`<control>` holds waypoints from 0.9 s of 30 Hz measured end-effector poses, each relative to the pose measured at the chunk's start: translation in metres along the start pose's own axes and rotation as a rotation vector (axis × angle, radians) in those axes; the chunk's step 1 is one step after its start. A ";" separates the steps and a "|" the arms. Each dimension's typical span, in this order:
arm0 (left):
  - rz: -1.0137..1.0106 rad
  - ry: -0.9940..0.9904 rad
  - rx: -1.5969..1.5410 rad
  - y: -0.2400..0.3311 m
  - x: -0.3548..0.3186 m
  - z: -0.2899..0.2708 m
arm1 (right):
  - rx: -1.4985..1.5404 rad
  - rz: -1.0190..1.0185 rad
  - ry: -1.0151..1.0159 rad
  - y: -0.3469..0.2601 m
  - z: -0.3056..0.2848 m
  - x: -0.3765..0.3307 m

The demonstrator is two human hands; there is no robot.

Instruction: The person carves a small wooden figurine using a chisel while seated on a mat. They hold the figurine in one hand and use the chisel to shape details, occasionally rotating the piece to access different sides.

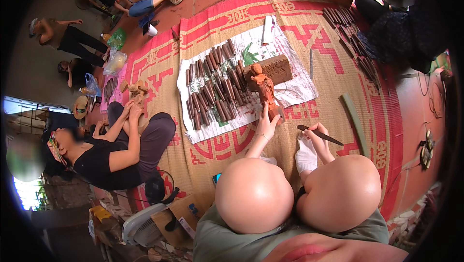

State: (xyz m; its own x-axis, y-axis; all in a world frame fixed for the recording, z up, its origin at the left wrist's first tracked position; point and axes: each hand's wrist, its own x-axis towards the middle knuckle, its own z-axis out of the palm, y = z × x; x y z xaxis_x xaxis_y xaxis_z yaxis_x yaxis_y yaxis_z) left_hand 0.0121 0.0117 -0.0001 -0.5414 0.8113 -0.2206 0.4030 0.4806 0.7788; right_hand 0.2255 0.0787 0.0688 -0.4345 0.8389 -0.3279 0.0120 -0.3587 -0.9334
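Note:
A carved reddish-brown wooden statuette (264,87) of a robed standing figure is upright, slightly tilted, in front of me. My left hand (266,127) is closed round its base. To the right, near my white sock, my right hand (319,137) grips a slim, dark, flat carving tool (333,140), whose exact kind I cannot make out. The tool is apart from the statuette. Behind the statuette lies a brown block (281,70) with a carved-looking surface. Several wood-handled carving tools (212,88) lie in rows to the left on a white printed sheet (296,95).
A patterned red and tan mat (232,25) covers the floor. On my left a seated person (116,153) handles a wooden piece (139,93). At far right another person sits by more tools (355,49). A white tube (268,30) and green strip (354,124) lie nearby.

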 end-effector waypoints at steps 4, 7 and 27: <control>0.018 0.000 0.031 0.004 -0.003 0.000 | -0.064 0.009 -0.015 -0.003 -0.006 -0.001; -0.006 0.006 0.093 0.001 -0.004 -0.002 | -0.264 -0.053 -0.077 -0.007 -0.013 0.015; 0.152 0.165 -0.020 0.000 -0.002 -0.001 | -0.631 -0.350 -0.302 -0.038 0.074 0.124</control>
State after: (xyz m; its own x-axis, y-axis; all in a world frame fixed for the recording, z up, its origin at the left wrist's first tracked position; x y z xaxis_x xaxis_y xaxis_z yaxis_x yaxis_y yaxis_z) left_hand 0.0122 0.0101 0.0009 -0.5892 0.8080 -0.0022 0.4755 0.3490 0.8075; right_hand 0.1050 0.1659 0.0741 -0.7326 0.6800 -0.0294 0.2994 0.2831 -0.9112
